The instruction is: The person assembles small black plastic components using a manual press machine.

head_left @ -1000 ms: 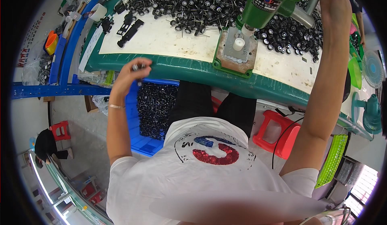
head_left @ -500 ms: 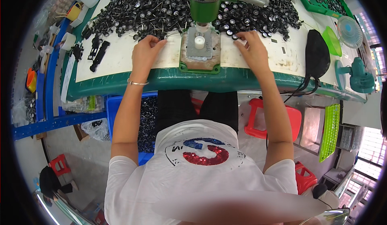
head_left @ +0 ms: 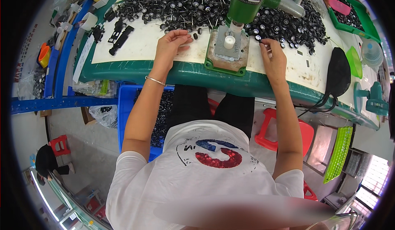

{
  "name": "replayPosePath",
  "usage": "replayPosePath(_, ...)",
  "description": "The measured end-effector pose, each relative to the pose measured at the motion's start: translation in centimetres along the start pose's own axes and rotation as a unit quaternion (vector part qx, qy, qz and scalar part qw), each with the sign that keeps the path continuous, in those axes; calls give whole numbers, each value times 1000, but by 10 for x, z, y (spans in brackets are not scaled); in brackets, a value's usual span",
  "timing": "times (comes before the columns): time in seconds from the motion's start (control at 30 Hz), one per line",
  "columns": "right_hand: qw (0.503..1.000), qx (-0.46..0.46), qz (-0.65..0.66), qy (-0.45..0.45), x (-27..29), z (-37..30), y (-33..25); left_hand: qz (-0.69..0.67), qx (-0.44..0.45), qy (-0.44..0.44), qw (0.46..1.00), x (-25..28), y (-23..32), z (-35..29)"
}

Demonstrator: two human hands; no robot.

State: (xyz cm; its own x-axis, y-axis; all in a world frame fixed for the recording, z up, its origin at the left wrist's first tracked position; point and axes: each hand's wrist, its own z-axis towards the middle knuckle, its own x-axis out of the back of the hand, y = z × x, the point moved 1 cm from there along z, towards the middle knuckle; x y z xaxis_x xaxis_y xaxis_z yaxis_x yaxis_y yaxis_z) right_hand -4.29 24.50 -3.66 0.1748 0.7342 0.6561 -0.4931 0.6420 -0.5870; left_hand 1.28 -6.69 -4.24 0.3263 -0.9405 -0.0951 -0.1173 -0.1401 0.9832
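My left hand [head_left: 168,51] hovers over the white work surface with its fingers apart and nothing visible in them. Just right of its fingertips lie two small black wheels [head_left: 195,36]. My right hand [head_left: 274,61] is at the front edge of the pile, right of the press, with thumb and forefinger closing on a small dark wheel, partly hidden by the fingertips. Between my hands stands a green bench press [head_left: 242,5]. A white cylindrical piece [head_left: 229,42] sits upright on the grey plate [head_left: 224,51] of its base, under the ram.
A large pile of black wheels with metal axles [head_left: 181,5] spreads behind the press. Black chassis parts [head_left: 121,39] lie at the left. On the right are a black cloth item [head_left: 339,71], a green bowl [head_left: 354,62], fans [head_left: 373,98] and a green crate [head_left: 354,29].
The whole view has shifted, so the bench appears further right. My left fingers have spread, with two wheels now visible beside them. My right hand has drawn closer to the wheel at the pile's edge.
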Motion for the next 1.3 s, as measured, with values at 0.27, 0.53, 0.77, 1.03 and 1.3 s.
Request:
replayPosePath(0.27, 957, -86, 274, -32, -15, 10, -48, 464, -171, 19, 869, -18, 14, -6)
replayPosePath(0.53, 975, -10, 207, -77, -33, 14, -75, 527, -326, 51, 784, -6, 9, -13)
replayPosePath(0.77, 955, -42, 267, -122, -28, 18, -70, 163, -180, -45, 969, -36, 34, -23)
replayPosePath(1.03, 958, -24, 270, -89, -28, 15, -69, 20, -144, -126, 981, -68, 37, -16)
replayPosePath(1.3, 974, 16, 213, -75, -36, 5, -68, -43, -125, -150, 980, -83, 35, -16)
